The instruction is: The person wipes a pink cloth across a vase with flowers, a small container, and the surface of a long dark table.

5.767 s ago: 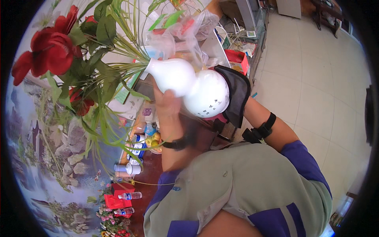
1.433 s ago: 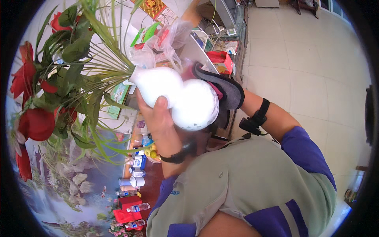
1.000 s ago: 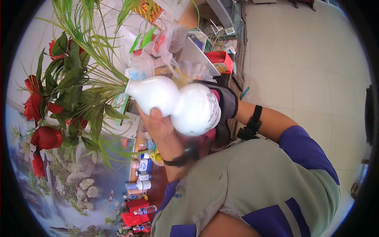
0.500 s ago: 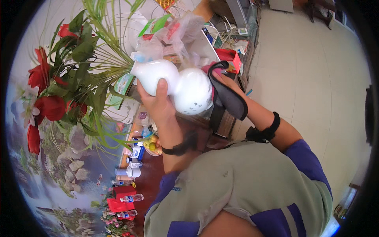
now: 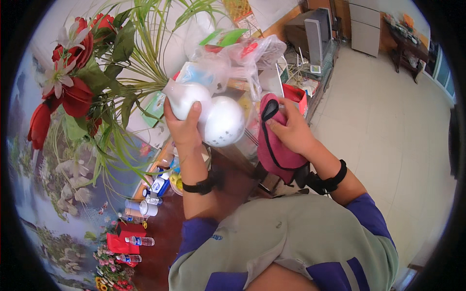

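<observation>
A white gourd-shaped vase (image 5: 224, 121) lies tilted in my left hand (image 5: 183, 130), its fingers wrapped round the narrower upper bulb. Small dark marks show on the lower bulb. From its neck spread artificial red flowers (image 5: 77, 99) and long green leaves (image 5: 145, 58) toward the upper left. My right hand (image 5: 295, 132) grips a pink cloth (image 5: 275, 150) with black edging, which hangs to the right of the vase's base, apart from it. Some of the right fingers are hidden behind the cloth.
Beyond the vase are clear plastic bags (image 5: 252, 56) and a red box (image 5: 296, 97). Cups (image 5: 148, 208), plastic bottles (image 5: 140, 241) and fruit (image 5: 175, 182) stand along the dark red tabletop (image 5: 165, 252) at left. A television (image 5: 314, 41) is at the back; tiled floor (image 5: 378, 131) lies right.
My right hand has drawn the cloth off the vase's lower bulb, to the right and downward; its pink side now shows instead of grey. The left hand still holds the vase.
</observation>
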`<control>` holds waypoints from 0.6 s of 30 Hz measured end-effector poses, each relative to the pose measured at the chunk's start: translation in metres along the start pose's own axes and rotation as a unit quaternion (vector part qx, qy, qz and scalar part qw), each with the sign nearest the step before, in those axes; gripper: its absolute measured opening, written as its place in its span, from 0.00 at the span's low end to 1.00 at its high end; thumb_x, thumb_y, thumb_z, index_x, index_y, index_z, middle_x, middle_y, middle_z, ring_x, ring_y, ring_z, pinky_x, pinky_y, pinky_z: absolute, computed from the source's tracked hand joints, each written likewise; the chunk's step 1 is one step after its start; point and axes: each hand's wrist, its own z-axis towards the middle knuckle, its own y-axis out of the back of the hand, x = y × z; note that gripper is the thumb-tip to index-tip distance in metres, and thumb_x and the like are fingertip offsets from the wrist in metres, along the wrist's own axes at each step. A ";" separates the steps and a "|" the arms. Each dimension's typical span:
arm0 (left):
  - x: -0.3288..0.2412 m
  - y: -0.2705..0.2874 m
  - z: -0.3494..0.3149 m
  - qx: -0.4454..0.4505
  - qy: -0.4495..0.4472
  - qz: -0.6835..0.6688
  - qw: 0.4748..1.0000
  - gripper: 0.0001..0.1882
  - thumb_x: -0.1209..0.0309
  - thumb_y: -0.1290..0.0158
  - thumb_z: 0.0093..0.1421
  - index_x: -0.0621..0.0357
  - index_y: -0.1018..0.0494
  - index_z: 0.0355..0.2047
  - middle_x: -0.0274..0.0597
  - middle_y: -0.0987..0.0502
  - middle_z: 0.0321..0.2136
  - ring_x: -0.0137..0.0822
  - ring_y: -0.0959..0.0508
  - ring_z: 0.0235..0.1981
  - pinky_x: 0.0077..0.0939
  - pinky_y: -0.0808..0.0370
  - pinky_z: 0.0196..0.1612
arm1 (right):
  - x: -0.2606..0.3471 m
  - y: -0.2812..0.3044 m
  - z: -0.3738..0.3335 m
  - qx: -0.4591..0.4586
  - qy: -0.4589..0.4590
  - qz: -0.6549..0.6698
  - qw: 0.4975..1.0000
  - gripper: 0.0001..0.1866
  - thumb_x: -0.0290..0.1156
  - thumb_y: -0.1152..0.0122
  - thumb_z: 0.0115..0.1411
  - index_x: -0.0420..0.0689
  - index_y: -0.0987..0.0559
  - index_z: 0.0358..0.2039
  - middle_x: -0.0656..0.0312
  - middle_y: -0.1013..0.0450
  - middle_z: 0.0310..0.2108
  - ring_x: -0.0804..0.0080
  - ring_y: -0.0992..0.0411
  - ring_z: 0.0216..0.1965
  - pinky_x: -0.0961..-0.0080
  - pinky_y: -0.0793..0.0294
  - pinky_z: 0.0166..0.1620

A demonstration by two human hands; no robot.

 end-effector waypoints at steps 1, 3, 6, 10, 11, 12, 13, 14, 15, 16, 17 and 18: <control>-0.003 0.009 0.007 -0.008 -0.004 0.001 1.000 0.40 0.76 0.38 0.44 0.65 0.44 0.57 0.43 0.32 0.47 0.35 0.30 0.46 0.29 0.32 0.49 | 0.005 -0.003 0.006 -0.026 -0.001 0.039 0.999 0.26 0.29 0.42 0.52 0.40 0.37 0.51 0.49 0.27 0.30 0.58 0.27 0.35 0.69 0.30 0.41; -0.001 0.022 0.021 -0.006 -0.020 0.043 0.999 0.39 0.76 0.37 0.44 0.65 0.44 0.56 0.44 0.32 0.46 0.36 0.30 0.45 0.29 0.31 0.49 | 0.008 0.003 0.015 0.020 -0.041 0.004 0.999 0.32 0.28 0.40 0.50 0.42 0.42 0.55 0.53 0.28 0.33 0.64 0.28 0.36 0.72 0.30 0.41; 0.008 0.031 0.039 -0.017 -0.026 0.056 0.998 0.39 0.78 0.37 0.43 0.63 0.43 0.55 0.43 0.32 0.46 0.35 0.29 0.44 0.29 0.30 0.48 | 0.009 -0.008 0.027 0.029 -0.003 0.013 0.999 0.30 0.26 0.41 0.50 0.42 0.38 0.54 0.55 0.31 0.41 0.69 0.29 0.38 0.73 0.30 0.42; 0.022 0.047 0.063 -0.005 -0.046 0.080 0.996 0.40 0.75 0.35 0.41 0.63 0.42 0.54 0.44 0.31 0.45 0.35 0.29 0.44 0.28 0.28 0.45 | 0.002 -0.053 0.053 0.071 0.058 0.069 0.993 0.23 0.25 0.42 0.50 0.40 0.31 0.48 0.54 0.30 0.41 0.64 0.31 0.43 0.73 0.32 0.47; 0.025 0.051 0.068 -0.007 -0.050 0.108 0.993 0.40 0.73 0.35 0.40 0.64 0.41 0.53 0.45 0.31 0.45 0.35 0.28 0.43 0.28 0.28 0.45 | 0.001 -0.062 0.063 0.078 0.061 0.068 0.993 0.23 0.25 0.42 0.50 0.40 0.31 0.48 0.54 0.30 0.41 0.64 0.31 0.43 0.73 0.32 0.47; 0.030 0.053 0.072 -0.014 -0.051 0.106 0.993 0.40 0.73 0.35 0.40 0.64 0.41 0.53 0.45 0.31 0.45 0.35 0.28 0.43 0.28 0.28 0.45 | 0.002 -0.069 0.072 0.077 0.087 0.041 0.992 0.23 0.24 0.42 0.52 0.40 0.32 0.50 0.57 0.32 0.43 0.69 0.33 0.46 0.75 0.34 0.49; 0.034 0.055 0.076 -0.012 -0.053 0.124 0.991 0.39 0.71 0.34 0.40 0.64 0.40 0.53 0.45 0.30 0.44 0.35 0.27 0.42 0.27 0.28 0.44 | 0.005 -0.076 0.079 0.077 0.114 0.014 0.990 0.23 0.22 0.43 0.54 0.40 0.34 0.52 0.60 0.33 0.45 0.73 0.35 0.49 0.76 0.35 0.51; 0.038 0.057 0.081 -0.010 -0.054 0.142 0.988 0.39 0.69 0.34 0.40 0.65 0.39 0.52 0.46 0.29 0.42 0.35 0.27 0.41 0.27 0.28 0.43 | 0.010 -0.081 0.082 0.092 0.084 0.032 0.992 0.24 0.23 0.43 0.53 0.39 0.34 0.52 0.59 0.32 0.45 0.70 0.35 0.49 0.74 0.38 0.53; 0.040 0.059 0.084 -0.019 -0.057 0.142 0.988 0.39 0.69 0.34 0.40 0.65 0.39 0.52 0.46 0.29 0.42 0.35 0.27 0.41 0.27 0.28 0.43 | 0.008 -0.089 0.087 0.101 0.087 0.030 0.991 0.24 0.23 0.43 0.53 0.39 0.34 0.52 0.59 0.32 0.45 0.70 0.35 0.49 0.74 0.38 0.53; 0.041 0.060 0.088 0.001 -0.066 0.134 0.989 0.38 0.69 0.34 0.40 0.65 0.39 0.51 0.46 0.28 0.41 0.35 0.27 0.40 0.27 0.27 0.43 | 0.004 -0.097 0.094 0.098 0.113 0.019 0.989 0.24 0.25 0.43 0.51 0.39 0.33 0.51 0.55 0.31 0.44 0.64 0.34 0.49 0.72 0.37 0.53; 0.043 0.060 0.091 0.022 -0.077 0.127 0.989 0.38 0.69 0.34 0.40 0.66 0.38 0.51 0.46 0.28 0.40 0.34 0.26 0.39 0.27 0.27 0.42 | 0.002 -0.104 0.099 0.095 0.139 0.008 0.986 0.24 0.27 0.43 0.49 0.39 0.32 0.49 0.50 0.30 0.44 0.58 0.33 0.48 0.70 0.37 0.53; 0.042 0.059 0.091 -0.002 -0.074 0.155 0.985 0.37 0.69 0.34 0.40 0.66 0.38 0.50 0.45 0.27 0.39 0.33 0.26 0.39 0.27 0.27 0.41 | 0.008 -0.106 0.100 0.112 0.122 -0.025 0.986 0.25 0.27 0.43 0.49 0.39 0.32 0.49 0.49 0.30 0.44 0.57 0.33 0.49 0.70 0.37 0.53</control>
